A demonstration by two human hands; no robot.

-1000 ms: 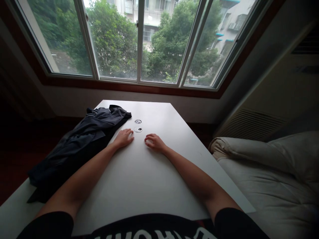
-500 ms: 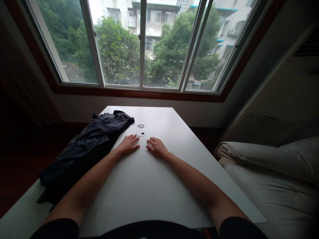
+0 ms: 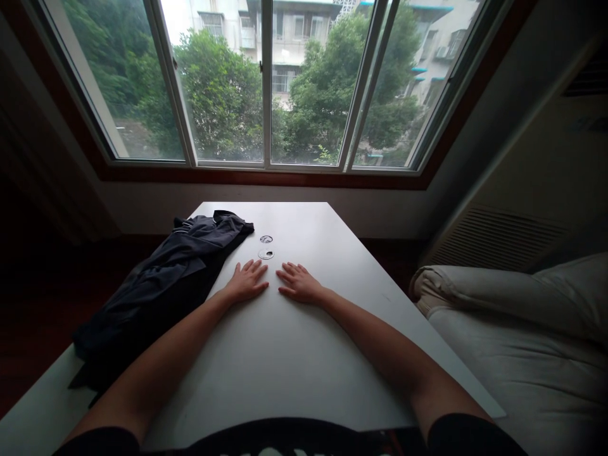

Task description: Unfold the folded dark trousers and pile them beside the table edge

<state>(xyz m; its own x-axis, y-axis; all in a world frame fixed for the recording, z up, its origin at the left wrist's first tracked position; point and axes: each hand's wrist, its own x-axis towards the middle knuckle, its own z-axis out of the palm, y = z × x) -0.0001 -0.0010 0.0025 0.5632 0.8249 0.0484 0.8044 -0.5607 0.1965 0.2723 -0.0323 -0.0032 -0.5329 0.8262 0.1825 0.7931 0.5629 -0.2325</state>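
My left hand (image 3: 247, 280) lies palm down on the white table (image 3: 266, 361), its fingers spread and nothing in them. To its right, a small gap away, my right hand (image 3: 299, 282) also rests flat with fingers stretched out, holding nothing. Just beyond the fingertips is a round disc (image 3: 264, 254) with a dark spot, set in or lying on the tabletop. Behind that one sits a second round piece (image 3: 266, 239) with a dark and light pattern. Dark clothing (image 3: 190, 253) with pale stripes lies in a crumpled heap along the table's left side, close to my left hand and forearm.
A wide window (image 3: 266, 95) with a brown frame fills the wall past the table's far edge. On the right stands a pale sofa (image 3: 513, 329), with a large slatted unit (image 3: 498, 240) behind it. A curtain (image 3: 47, 158) hangs at the left.
Both hands have drawn back slightly toward me, still flat on the table. The view has shifted a little. The clothing and the round pieces stay in place.
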